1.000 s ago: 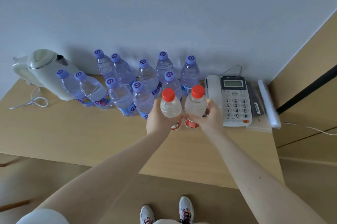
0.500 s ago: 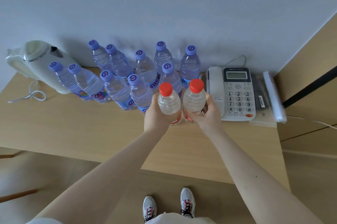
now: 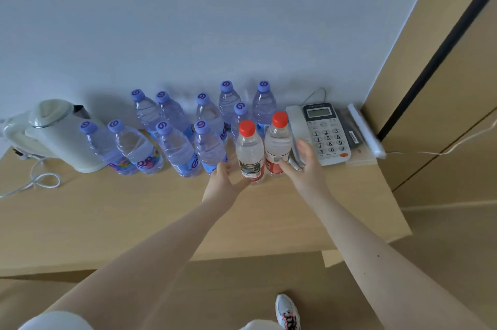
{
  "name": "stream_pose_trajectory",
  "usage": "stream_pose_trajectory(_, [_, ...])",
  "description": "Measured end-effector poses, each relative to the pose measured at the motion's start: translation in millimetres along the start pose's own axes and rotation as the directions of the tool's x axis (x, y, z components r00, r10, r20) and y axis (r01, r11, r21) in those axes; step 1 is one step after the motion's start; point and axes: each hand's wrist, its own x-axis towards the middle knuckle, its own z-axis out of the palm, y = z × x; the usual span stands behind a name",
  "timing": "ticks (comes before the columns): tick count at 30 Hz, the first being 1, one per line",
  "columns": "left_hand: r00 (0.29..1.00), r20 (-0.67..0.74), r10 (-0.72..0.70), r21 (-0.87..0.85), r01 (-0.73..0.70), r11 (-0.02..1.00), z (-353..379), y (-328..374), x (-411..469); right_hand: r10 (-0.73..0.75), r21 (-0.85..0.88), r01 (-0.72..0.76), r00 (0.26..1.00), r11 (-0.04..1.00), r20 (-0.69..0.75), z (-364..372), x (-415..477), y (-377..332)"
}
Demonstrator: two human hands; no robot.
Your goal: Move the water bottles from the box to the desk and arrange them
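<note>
Two red-capped water bottles stand upright side by side on the wooden desk (image 3: 134,222): the left one (image 3: 249,152) and the right one (image 3: 278,144). My left hand (image 3: 224,184) is just below the left bottle, fingers spread and off it. My right hand (image 3: 304,165) hovers to the right of the right bottle, fingers straight and apart from it. Behind and to the left stand several purple-capped water bottles (image 3: 177,149) in two rows along the wall. No box is in view.
A white kettle (image 3: 59,136) with its cord (image 3: 40,182) sits at the desk's left. A white desk phone (image 3: 321,133) lies right of the bottles, with a wrapped white roll (image 3: 365,130) beside it. A wooden panel stands to the right.
Both hands held the red-capped bottles before; now the bottles stand on the desk and both hands have let go and drawn slightly back.
</note>
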Motion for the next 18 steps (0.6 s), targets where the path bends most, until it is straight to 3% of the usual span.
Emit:
stream_pose_trajectory(8, [0.946,0.266,0.186,0.317,-0.268,0.91,-10.8,0.2,-39.0,0.117,-0.278,-0.123,0.992,0.953,-0.038,-12.8,-95.1,-12.3])
stream_pose_trajectory(14, [0.795,0.568,0.215,0.519,-0.548,0.656,38.1,31.4,-83.3,0.336,-0.501,-0.367,0.929,0.784,-0.156,-61.0,-177.2,-16.0])
stream_pose_trajectory(18, [0.673,0.701,0.234,0.496,-0.696,0.519,79.4,54.7,-119.2,0.453,-0.471,-0.526,0.85,0.708,-0.269,-100.4,-229.3,-10.8])
